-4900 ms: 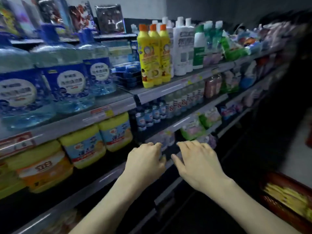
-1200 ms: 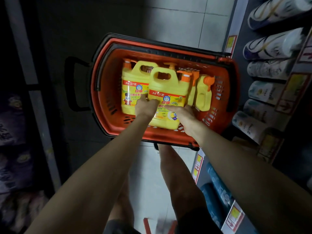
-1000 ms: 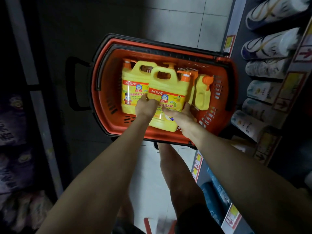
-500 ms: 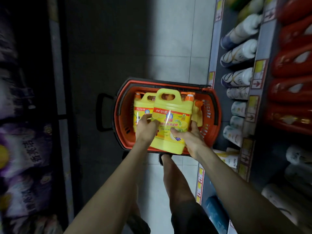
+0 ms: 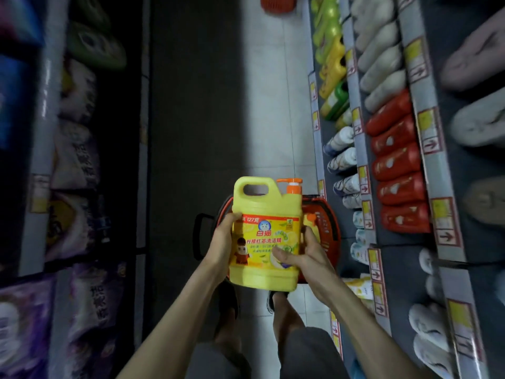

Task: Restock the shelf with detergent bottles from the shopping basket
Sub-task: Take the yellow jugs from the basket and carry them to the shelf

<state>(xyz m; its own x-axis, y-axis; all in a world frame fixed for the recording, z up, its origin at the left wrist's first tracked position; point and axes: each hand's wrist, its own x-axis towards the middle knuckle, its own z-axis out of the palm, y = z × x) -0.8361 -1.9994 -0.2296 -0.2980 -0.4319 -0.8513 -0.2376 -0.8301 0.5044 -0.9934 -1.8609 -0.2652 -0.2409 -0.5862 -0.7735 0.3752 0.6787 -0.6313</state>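
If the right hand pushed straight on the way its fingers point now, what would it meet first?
The right hand is already pressed against the yellow detergent bottle, fingers pointing left across its label. Pushing on just meets the bottle, with the left hand bracing the far side.

Red bottles (image 5: 397,162) on right racks, purple bags (image 5: 93,305) left, tiled floor (image 5: 270,110) between.

A shop aisle: tiered shelves (image 5: 360,149) down the right of the frame carry rows of red bottles (image 5: 396,170) and price tags (image 5: 364,181) along their edges, bagged goods (image 5: 79,149) fill racks at left, tiled floor (image 5: 267,105) between.
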